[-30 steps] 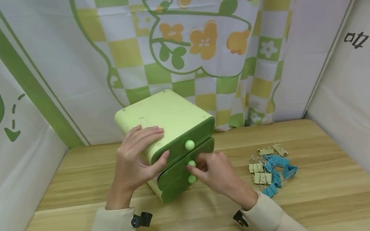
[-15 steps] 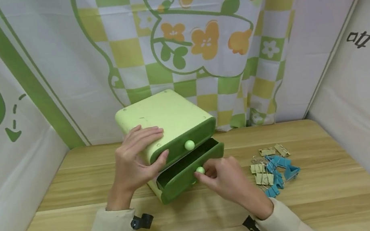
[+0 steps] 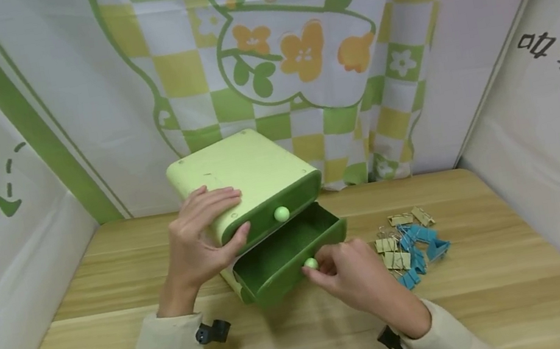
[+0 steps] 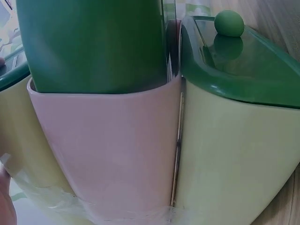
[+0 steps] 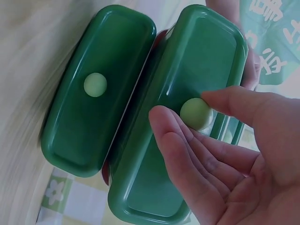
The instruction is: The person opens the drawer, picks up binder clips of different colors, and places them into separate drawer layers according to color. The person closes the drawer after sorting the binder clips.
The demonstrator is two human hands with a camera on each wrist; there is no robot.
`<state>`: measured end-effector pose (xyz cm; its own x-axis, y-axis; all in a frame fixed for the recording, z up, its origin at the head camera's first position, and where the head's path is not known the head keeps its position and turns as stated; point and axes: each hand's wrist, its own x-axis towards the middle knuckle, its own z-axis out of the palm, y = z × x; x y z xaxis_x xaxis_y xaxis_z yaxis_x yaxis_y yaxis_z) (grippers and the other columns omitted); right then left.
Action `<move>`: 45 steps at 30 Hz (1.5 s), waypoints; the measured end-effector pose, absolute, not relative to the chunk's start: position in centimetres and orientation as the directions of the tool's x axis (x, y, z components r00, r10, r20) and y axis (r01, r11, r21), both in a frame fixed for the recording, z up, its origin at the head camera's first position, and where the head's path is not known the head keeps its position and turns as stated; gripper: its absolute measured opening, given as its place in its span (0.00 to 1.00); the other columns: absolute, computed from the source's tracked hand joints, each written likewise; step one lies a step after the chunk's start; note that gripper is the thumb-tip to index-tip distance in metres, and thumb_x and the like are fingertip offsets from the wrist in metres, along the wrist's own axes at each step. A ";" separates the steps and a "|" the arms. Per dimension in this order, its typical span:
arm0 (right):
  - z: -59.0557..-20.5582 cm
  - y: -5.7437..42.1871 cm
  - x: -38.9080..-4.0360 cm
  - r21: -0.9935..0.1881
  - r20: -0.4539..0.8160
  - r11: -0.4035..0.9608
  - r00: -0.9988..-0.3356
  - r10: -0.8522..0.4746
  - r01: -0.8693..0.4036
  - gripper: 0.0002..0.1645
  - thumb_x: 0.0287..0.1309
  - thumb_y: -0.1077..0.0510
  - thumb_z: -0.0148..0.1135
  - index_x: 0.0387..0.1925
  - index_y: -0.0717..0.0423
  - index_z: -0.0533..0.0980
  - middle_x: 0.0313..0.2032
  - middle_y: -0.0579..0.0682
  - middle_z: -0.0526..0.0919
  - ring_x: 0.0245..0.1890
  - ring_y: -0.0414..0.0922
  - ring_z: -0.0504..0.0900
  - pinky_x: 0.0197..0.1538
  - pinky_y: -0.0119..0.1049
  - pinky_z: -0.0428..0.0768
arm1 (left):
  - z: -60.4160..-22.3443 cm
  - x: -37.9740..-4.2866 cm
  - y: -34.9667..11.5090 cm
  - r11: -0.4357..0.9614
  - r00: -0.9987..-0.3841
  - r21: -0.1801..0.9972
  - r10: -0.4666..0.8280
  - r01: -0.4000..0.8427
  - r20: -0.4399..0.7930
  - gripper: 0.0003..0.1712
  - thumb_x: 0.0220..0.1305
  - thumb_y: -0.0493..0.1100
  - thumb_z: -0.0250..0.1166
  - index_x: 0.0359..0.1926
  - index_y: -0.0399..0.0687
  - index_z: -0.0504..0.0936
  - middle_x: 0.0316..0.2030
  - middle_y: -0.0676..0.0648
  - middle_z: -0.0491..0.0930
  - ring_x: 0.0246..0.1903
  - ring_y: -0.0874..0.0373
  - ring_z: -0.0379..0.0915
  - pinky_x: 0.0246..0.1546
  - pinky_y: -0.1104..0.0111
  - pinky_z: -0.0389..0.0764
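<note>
A small desktop drawer cabinet [image 3: 249, 158], pale yellow-green with dark green fronts, stands on the table. My left hand [image 3: 192, 248] holds its near left corner, fingers across the top and thumb at the top drawer's front. The middle drawer [image 3: 296, 270] is pulled out, and its inside shows no contents. My right hand [image 3: 361, 278] pinches that drawer's round knob [image 5: 197, 114] between thumb and fingers. The top drawer's knob [image 3: 282, 214] sits on a closed front. In the left wrist view the pink middle housing [image 4: 108, 150] shows, with the closed bottom drawer [image 4: 262, 65] beside it.
Yellow binder clips [image 3: 397, 260] and blue binder clips [image 3: 438, 248] lie in a loose pile on the wooden table [image 3: 510, 284], right of the cabinet. A patterned curtain [image 3: 316, 125] hangs behind the cabinet, and printed cloth walls flank the table.
The middle drawer has slid from closed to well out as my right hand drew its knob forward and to the right. My left hand keeps its hold on the cabinet.
</note>
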<state>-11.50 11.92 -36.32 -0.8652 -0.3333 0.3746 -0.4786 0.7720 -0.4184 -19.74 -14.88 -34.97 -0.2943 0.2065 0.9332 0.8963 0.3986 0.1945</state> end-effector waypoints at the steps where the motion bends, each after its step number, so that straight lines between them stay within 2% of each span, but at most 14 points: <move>1: -36.4 12.1 -11.3 -0.422 0.366 0.770 -0.867 -0.337 -0.478 0.16 0.63 0.52 0.74 0.20 0.45 0.82 0.20 0.39 0.87 0.22 0.29 0.83 0.29 0.23 0.80 | -35.0 -19.7 -14.9 0.401 -0.293 0.192 0.208 0.896 0.933 0.21 0.54 0.44 0.74 0.49 0.40 0.90 0.50 0.40 0.91 0.52 0.42 0.87 0.74 0.50 0.72; 9: -37.3 13.4 -9.8 -0.466 0.338 0.736 -0.868 -0.364 -0.491 0.14 0.64 0.52 0.73 0.23 0.46 0.83 0.22 0.40 0.89 0.23 0.28 0.84 0.30 0.21 0.82 | -35.1 -19.8 -14.8 0.400 -0.301 0.199 0.210 0.895 0.930 0.22 0.54 0.44 0.73 0.50 0.41 0.90 0.51 0.40 0.91 0.53 0.41 0.87 0.75 0.49 0.72; 13: -37.5 14.1 -9.9 -0.517 0.320 0.679 -0.854 -0.410 -0.521 0.11 0.67 0.51 0.72 0.29 0.50 0.86 0.26 0.43 0.91 0.26 0.30 0.87 0.33 0.21 0.83 | -35.0 -19.8 -14.7 0.393 -0.307 0.209 0.206 0.896 0.929 0.22 0.54 0.45 0.73 0.50 0.41 0.90 0.51 0.40 0.91 0.53 0.42 0.86 0.75 0.49 0.72; 16: -36.9 15.6 -10.3 -0.552 0.259 0.641 -0.840 -0.476 -0.533 0.11 0.69 0.50 0.70 0.35 0.53 0.87 0.30 0.45 0.92 0.30 0.31 0.88 0.35 0.21 0.85 | -35.0 -19.8 -14.7 0.387 -0.310 0.216 0.200 0.897 0.929 0.22 0.54 0.45 0.74 0.49 0.41 0.91 0.51 0.40 0.91 0.54 0.44 0.86 0.75 0.48 0.71; 19: -35.6 18.2 -10.9 -0.521 0.226 0.660 -0.834 -0.504 -0.540 0.11 0.67 0.51 0.71 0.42 0.54 0.88 0.35 0.46 0.93 0.34 0.34 0.90 0.39 0.26 0.88 | -34.9 -19.9 -14.6 0.386 -0.313 0.220 0.196 0.896 0.929 0.22 0.54 0.45 0.74 0.49 0.41 0.91 0.50 0.40 0.91 0.55 0.46 0.86 0.75 0.48 0.71; 23: -34.3 22.4 -11.9 -0.426 0.206 0.747 -0.859 -0.469 -0.510 0.13 0.64 0.56 0.74 0.48 0.56 0.88 0.43 0.50 0.93 0.41 0.44 0.92 0.45 0.38 0.91 | -34.9 -20.0 -14.5 0.386 -0.316 0.222 0.197 0.895 0.928 0.22 0.54 0.45 0.74 0.49 0.41 0.91 0.51 0.40 0.91 0.55 0.46 0.86 0.75 0.49 0.71; 27: -34.2 25.8 -13.0 -0.434 0.116 0.782 -0.889 -0.444 -0.447 0.17 0.63 0.59 0.74 0.52 0.61 0.87 0.48 0.57 0.92 0.45 0.52 0.92 0.47 0.43 0.91 | -34.9 -19.9 -14.5 0.384 -0.316 0.224 0.198 0.896 0.928 0.22 0.54 0.45 0.74 0.49 0.41 0.91 0.51 0.40 0.91 0.54 0.45 0.86 0.75 0.49 0.71; 31: -35.0 27.6 -14.1 -0.473 0.011 0.785 -0.893 -0.449 -0.400 0.16 0.63 0.59 0.73 0.50 0.63 0.87 0.47 0.59 0.92 0.44 0.50 0.92 0.46 0.40 0.91 | -35.1 -19.8 -14.7 0.383 -0.326 0.232 0.200 0.894 0.924 0.22 0.54 0.45 0.74 0.49 0.41 0.91 0.51 0.40 0.91 0.55 0.48 0.86 0.75 0.50 0.71; 36: -36.2 28.2 -15.0 -0.475 -0.098 0.792 -0.871 -0.481 -0.384 0.08 0.64 0.59 0.72 0.44 0.56 0.89 0.41 0.48 0.93 0.39 0.40 0.89 0.39 0.34 0.87 | -35.1 -19.7 -14.7 0.381 -0.332 0.239 0.200 0.893 0.922 0.22 0.54 0.45 0.74 0.49 0.41 0.91 0.51 0.40 0.91 0.56 0.49 0.86 0.75 0.50 0.71; 45: -37.9 28.3 -16.2 -0.527 -0.171 0.758 -0.825 -0.538 -0.385 0.05 0.64 0.57 0.73 0.40 0.53 0.89 0.37 0.42 0.91 0.36 0.34 0.84 0.38 0.30 0.83 | -35.1 -19.9 -14.9 0.388 -0.332 0.233 0.212 0.892 0.919 0.22 0.55 0.47 0.74 0.50 0.41 0.90 0.51 0.40 0.91 0.58 0.53 0.85 0.75 0.49 0.71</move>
<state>-16.19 28.30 -37.92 -0.8254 -0.5380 -0.1713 -0.3847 0.7579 -0.5268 -19.89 -14.93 -35.14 -0.3324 0.2117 0.9191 0.8919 0.3876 0.2332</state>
